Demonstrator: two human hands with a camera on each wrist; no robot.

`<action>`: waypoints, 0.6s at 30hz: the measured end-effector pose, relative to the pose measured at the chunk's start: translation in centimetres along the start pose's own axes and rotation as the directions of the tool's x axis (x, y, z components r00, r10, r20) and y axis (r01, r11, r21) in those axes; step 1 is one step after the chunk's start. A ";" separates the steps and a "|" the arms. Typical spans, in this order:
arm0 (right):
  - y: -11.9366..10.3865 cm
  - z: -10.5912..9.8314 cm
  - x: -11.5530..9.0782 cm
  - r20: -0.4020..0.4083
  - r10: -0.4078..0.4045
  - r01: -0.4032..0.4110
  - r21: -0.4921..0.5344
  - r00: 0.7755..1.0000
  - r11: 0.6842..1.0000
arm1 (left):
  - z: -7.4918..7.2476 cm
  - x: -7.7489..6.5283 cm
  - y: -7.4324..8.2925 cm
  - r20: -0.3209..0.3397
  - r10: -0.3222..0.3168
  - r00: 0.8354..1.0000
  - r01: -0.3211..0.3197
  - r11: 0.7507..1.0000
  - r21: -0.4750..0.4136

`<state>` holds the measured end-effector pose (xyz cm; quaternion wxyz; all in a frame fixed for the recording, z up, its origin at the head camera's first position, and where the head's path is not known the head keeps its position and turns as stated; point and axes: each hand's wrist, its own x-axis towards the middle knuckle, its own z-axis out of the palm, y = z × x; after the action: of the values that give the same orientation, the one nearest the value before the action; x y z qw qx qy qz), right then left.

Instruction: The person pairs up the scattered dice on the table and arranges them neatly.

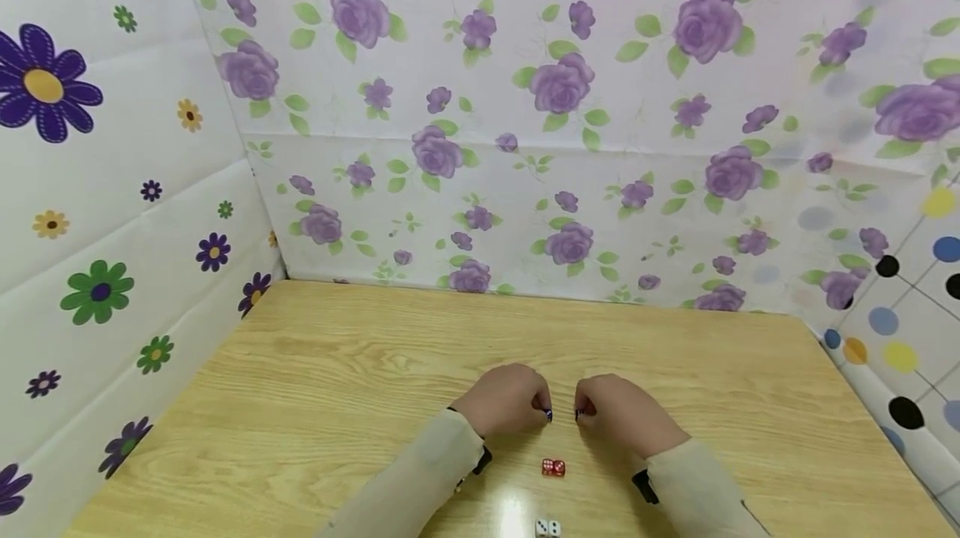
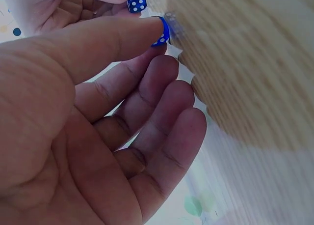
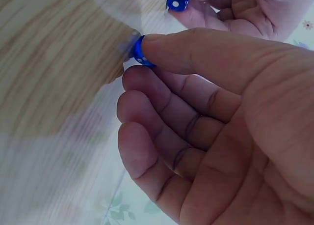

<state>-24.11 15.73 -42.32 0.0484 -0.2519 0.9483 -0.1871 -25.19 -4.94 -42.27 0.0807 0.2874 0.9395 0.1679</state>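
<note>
My left hand (image 1: 508, 401) pinches a blue die (image 2: 161, 32) with white dots between thumb and forefinger, close over the tabletop. Facing it across a small gap, my right hand (image 1: 624, 411) pinches a second blue die (image 3: 143, 51) the same way. The other fingers of both hands are loosely curled beside the wood. Nearer to me, between the forearms, two red dice (image 1: 553, 467) lie side by side. Closer still, at the bottom of the head view, sit two white dice (image 1: 547, 528) with black dots.
The wooden table (image 1: 360, 346) runs back to a wall cloth (image 1: 510, 188) printed with purple roses. A flowered cloth (image 1: 112, 213) borders the left side, and a dotted cloth (image 1: 911, 338) hangs on the right.
</note>
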 end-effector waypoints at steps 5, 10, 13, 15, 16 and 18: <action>-0.5 0.3 0.4 -0.005 -0.029 0.029 -0.003 1.000 1.000 | 0.0 -0.1 -0.1 0.001 0.005 1.000 -0.005 1.000 0.003; -0.9 0.4 0.7 -0.007 -0.057 0.057 -0.002 0.998 0.998 | 0.1 0.0 0.0 0.008 0.000 1.000 0.000 1.000 -0.005; -1.2 0.4 0.8 -0.009 -0.060 0.060 -0.006 0.998 0.998 | 0.2 0.1 0.0 0.007 0.003 1.000 -0.002 1.000 -0.006; -1.3 0.5 1.0 -0.015 -0.065 0.065 -0.009 0.998 0.998 | 0.1 0.0 0.0 0.000 0.008 1.000 -0.008 1.000 -0.010; -1.3 0.5 1.0 -0.018 -0.069 0.069 -0.010 0.997 0.998 | 0.1 0.0 0.1 -0.002 0.011 1.000 -0.011 1.000 -0.013; -1.3 0.6 1.1 -0.019 -0.074 0.074 -0.012 0.997 0.997 | 0.0 0.0 0.1 -0.007 0.017 1.000 -0.017 1.000 -0.019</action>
<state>-24.34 13.91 -42.40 0.0306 -0.2851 0.9398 -0.1857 -25.11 -4.89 -42.26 0.0788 0.2939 0.9357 0.1786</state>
